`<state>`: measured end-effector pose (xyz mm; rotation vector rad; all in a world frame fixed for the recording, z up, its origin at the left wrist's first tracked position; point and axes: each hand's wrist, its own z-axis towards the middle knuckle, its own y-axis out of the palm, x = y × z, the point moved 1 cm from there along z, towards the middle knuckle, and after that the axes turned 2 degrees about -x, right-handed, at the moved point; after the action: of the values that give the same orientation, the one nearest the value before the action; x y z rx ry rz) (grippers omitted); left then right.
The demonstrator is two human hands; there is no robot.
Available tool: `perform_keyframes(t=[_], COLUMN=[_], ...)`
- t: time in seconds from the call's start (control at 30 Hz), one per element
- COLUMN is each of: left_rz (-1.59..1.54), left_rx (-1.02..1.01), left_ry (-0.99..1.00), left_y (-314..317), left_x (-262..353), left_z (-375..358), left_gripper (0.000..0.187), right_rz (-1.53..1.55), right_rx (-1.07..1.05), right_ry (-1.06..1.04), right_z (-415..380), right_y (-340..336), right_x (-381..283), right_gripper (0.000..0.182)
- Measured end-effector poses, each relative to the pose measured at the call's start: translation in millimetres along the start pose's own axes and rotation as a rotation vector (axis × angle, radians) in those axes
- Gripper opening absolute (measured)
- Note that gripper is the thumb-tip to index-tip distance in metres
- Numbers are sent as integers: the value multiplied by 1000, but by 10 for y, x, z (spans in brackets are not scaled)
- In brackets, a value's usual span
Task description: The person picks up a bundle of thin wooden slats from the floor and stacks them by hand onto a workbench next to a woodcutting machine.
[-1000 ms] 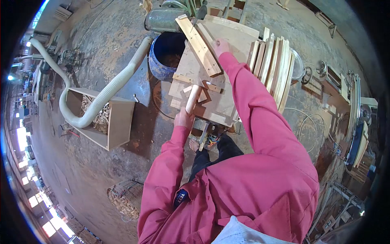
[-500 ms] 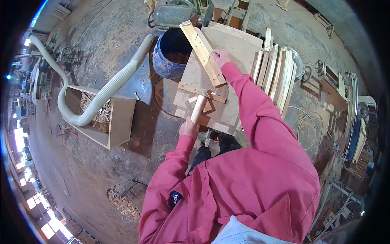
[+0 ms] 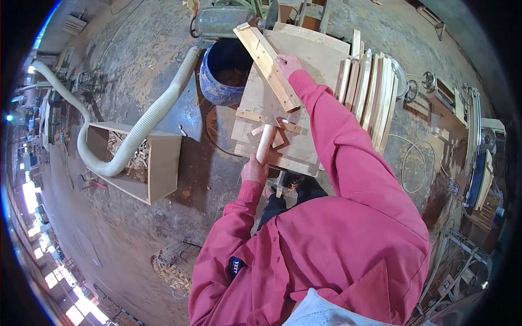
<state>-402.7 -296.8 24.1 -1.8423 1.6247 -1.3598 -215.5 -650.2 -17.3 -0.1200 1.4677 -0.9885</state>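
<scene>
My left hand (image 3: 254, 171) is wrapped around the pale wooden handle of a tool (image 3: 266, 142) with a flat metal head, held over the near side of the worktable (image 3: 321, 65). My right hand (image 3: 290, 64) has its fingers curled at the right edge of a long wooden board (image 3: 270, 68), which lies slanted across the table. Small nail-like points show along the board. Under the tool's head lie short wooden pieces, among them a strip (image 3: 248, 115) with holes.
Wooden slats (image 3: 370, 92) stand stacked at the table's right. A blue barrel (image 3: 220, 96) adjoins its left. Beyond are a ribbed hose (image 3: 163, 111), a box (image 3: 165, 168) of wood scraps and a wire basket (image 3: 173, 266) of offcuts. A machine (image 3: 224, 23) stands at the back.
My right hand has moved a little farther up along the board's edge. The left hand still grips the wooden handle, and the tool's head has turned slightly. The whole view has shifted a little.
</scene>
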Motion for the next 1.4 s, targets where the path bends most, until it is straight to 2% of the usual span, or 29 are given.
perform_keyframes(t=[0.17, 0.4, 0.47, 0.6, 0.67, 0.7, 0.77, 1.0, 1.07, 1.17, 1.23, 1.4], left_rz=[17, -4, 2, 7, 17, 13, 26, 10, 18, -35, -11, -12], left_rx=[58, 128, 164, 165, 120, 120, 134, 74, 48, 73, 26, 25], left_ry=[22, 84, 93, 110, 85, 84, 50, 22, 12, 64, 10, 22], left_y=[36, 10, 54, 41, 51, 53, 78, 111, 111, 171, 112, 76], left_x=[135, 304, 285, 260, 191, 184, 107, -157, -204, -301, -246, -188], left_z=[210, 365, 398, 336, 306, 283, 205, -93, -147, -199, -242, -218], left_gripper=[39, 38, 37, 38, 38, 38, 38, 39, 39, 40, 40, 39], right_rz=[18, 52, -72, -53, -199, -202, 47, -84, 51, 110, 66, 19], right_rx=[-37, 1, 65, 104, 229, 227, 98, -17, -68, -29, -9, 11], right_ry=[61, 124, 129, 258, 37, 35, 114, 66, 82, 29, 56, 60], right_z=[318, 426, 521, 245, -128, -184, -358, -662, -536, -327, -277, -100], right_y=[39, -357, -306, -420, -546, -537, -444, -296, -220, 107, 146, 194], right_x=[223, -33, 158, 83, -167, -150, -23, -147, -212, -7, -60, -78], right_gripper=[25, 28, 24, 26, 30, 30, 25, 27, 26, 26, 26, 27])
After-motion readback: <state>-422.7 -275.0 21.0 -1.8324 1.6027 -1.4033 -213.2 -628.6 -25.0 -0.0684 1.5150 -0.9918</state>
